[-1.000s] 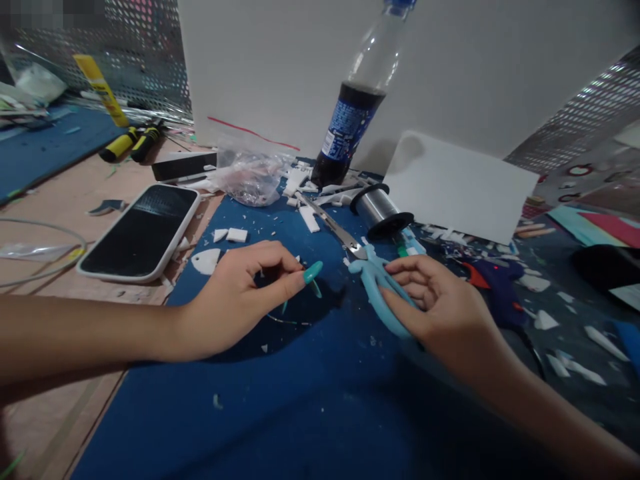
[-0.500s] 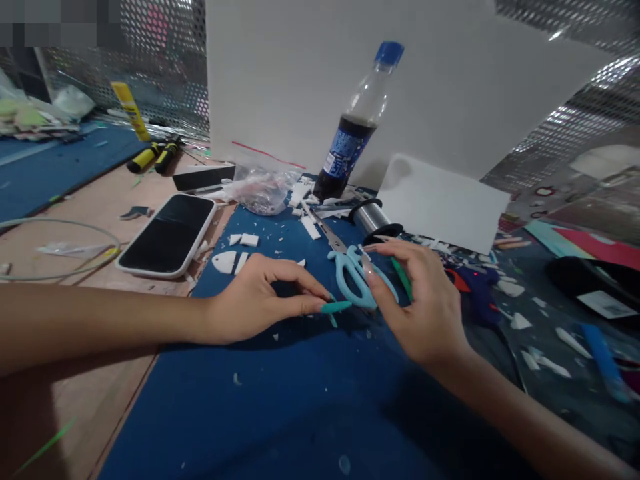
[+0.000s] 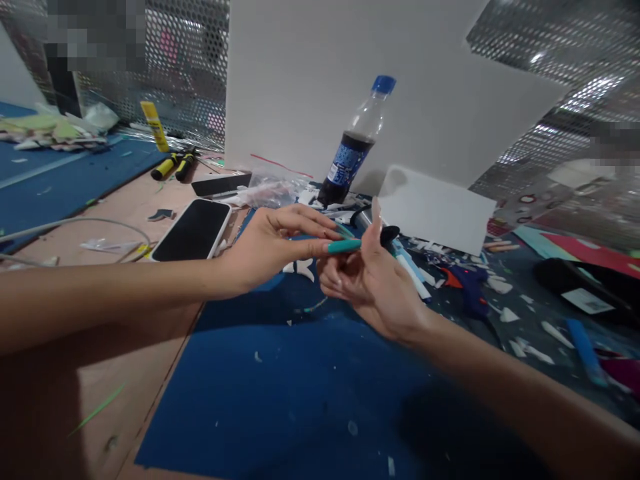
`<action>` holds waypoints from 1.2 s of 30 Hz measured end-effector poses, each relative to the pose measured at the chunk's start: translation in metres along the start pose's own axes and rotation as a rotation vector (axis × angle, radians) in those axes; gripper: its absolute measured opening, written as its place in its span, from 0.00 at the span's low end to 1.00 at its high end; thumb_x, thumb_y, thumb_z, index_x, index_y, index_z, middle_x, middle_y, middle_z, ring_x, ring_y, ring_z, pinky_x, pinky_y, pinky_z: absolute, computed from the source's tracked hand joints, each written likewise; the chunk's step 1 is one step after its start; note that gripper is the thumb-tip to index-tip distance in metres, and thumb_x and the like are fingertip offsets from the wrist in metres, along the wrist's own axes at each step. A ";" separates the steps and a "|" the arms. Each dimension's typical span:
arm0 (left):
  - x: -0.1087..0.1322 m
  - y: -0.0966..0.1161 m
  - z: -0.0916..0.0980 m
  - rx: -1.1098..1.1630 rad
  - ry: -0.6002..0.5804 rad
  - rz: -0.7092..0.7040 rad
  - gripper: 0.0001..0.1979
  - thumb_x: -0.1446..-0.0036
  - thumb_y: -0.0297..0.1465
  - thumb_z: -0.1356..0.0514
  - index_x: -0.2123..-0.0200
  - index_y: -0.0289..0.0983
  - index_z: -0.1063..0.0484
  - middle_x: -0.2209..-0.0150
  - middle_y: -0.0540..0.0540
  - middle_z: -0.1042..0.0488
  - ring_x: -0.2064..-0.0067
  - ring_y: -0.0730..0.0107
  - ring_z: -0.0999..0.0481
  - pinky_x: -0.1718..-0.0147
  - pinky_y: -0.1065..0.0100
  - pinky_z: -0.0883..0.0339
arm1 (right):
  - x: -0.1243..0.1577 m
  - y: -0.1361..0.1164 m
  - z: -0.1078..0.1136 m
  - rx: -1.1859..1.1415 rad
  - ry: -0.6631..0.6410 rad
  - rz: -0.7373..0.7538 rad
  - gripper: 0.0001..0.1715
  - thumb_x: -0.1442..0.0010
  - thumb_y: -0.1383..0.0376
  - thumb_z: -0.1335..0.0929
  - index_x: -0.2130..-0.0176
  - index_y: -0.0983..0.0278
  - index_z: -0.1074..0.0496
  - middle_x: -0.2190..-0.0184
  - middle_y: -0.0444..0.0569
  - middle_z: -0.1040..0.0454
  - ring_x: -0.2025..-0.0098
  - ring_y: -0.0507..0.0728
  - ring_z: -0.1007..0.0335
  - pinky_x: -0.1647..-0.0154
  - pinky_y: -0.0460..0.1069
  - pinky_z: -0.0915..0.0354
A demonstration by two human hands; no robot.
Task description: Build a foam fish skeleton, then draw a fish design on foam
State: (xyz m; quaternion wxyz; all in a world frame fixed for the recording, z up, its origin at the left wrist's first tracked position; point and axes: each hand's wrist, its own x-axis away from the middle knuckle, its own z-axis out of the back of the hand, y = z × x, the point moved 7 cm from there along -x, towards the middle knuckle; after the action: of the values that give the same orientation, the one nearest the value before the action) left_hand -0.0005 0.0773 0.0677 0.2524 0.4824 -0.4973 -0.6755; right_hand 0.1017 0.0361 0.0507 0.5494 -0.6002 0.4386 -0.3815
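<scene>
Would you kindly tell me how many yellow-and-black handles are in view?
2. The first handle lies beyond the phone, toward the picture's left; the second handle is just to its right. Others could be hidden behind the clutter.

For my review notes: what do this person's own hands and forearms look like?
Both forearms are bare as far as the view shows, with no sleeves, gloves, watch or bracelet visible. The left hand has a long, teal thumbnail; the right hand has a long, pale nail on its thumb.
</scene>
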 end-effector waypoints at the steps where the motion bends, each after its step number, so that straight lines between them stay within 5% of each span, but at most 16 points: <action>1: -0.001 0.002 0.000 -0.070 -0.019 -0.023 0.02 0.50 0.27 0.34 0.71 0.38 0.22 0.60 0.47 0.23 0.57 0.67 0.24 0.59 0.66 0.26 | 0.000 -0.001 0.002 -0.031 0.020 -0.003 0.35 0.38 0.40 0.43 0.83 0.62 0.41 0.86 0.40 0.47 0.84 0.48 0.56 0.82 0.46 0.49; 4: 0.002 0.016 -0.001 -0.562 -0.064 -0.114 0.12 0.44 0.33 0.38 0.57 0.37 0.26 0.52 0.41 0.28 0.51 0.61 0.27 0.55 0.62 0.30 | 0.000 0.000 0.017 -0.081 0.137 -0.021 0.30 0.38 0.48 0.36 0.82 0.63 0.41 0.87 0.38 0.50 0.83 0.47 0.58 0.82 0.45 0.56; 7: 0.014 0.025 -0.009 -1.224 -0.174 -0.110 0.29 0.47 0.42 0.36 0.47 0.32 0.35 0.47 0.31 0.34 0.49 0.43 0.29 0.55 0.51 0.32 | 0.001 0.000 0.036 -0.047 0.248 -0.018 0.26 0.38 0.53 0.33 0.81 0.63 0.41 0.85 0.38 0.47 0.82 0.48 0.58 0.81 0.46 0.57; 11: 0.029 0.003 0.000 -1.742 -0.343 0.252 0.31 0.46 0.48 0.40 0.51 0.26 0.33 0.59 0.26 0.29 0.57 0.36 0.26 0.69 0.55 0.31 | 0.000 -0.003 0.048 0.047 0.231 -0.040 0.27 0.36 0.52 0.37 0.81 0.62 0.42 0.85 0.39 0.49 0.82 0.49 0.60 0.81 0.47 0.57; 14: 0.029 -0.017 0.007 -1.765 -0.374 0.378 0.30 0.46 0.50 0.41 0.53 0.28 0.32 0.57 0.26 0.29 0.61 0.44 0.24 0.71 0.62 0.32 | 0.000 -0.012 0.053 0.086 0.206 -0.010 0.26 0.33 0.55 0.41 0.80 0.62 0.44 0.85 0.39 0.50 0.82 0.50 0.59 0.81 0.47 0.56; 19: 0.023 -0.029 0.005 -1.718 -0.395 0.313 0.27 0.46 0.48 0.40 0.54 0.30 0.30 0.58 0.29 0.27 0.64 0.48 0.23 0.72 0.67 0.37 | 0.000 -0.028 0.059 0.177 0.219 0.053 0.26 0.34 0.55 0.40 0.81 0.61 0.46 0.85 0.39 0.51 0.82 0.50 0.61 0.82 0.47 0.54; 26: 0.032 -0.030 -0.006 -1.858 -0.574 0.228 0.25 0.39 0.46 0.46 0.51 0.29 0.32 0.66 0.33 0.24 0.66 0.52 0.24 0.73 0.66 0.40 | -0.001 -0.032 0.059 0.141 0.215 0.035 0.33 0.34 0.48 0.43 0.83 0.62 0.49 0.86 0.39 0.54 0.82 0.49 0.63 0.82 0.48 0.56; 36: 0.043 -0.023 -0.031 -1.834 -0.457 -0.087 0.13 0.37 0.31 0.50 0.59 0.30 0.29 0.66 0.34 0.26 0.63 0.49 0.26 0.72 0.59 0.35 | 0.000 -0.027 0.054 -0.054 0.214 -0.037 0.33 0.32 0.53 0.41 0.85 0.62 0.46 0.87 0.39 0.54 0.83 0.49 0.65 0.82 0.47 0.58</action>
State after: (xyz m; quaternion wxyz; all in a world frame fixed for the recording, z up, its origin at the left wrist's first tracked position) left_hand 0.0133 0.0372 0.0287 0.4042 -0.0300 0.2089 -0.8900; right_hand 0.1554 0.0537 0.0715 0.4761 -0.5787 0.4935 -0.4415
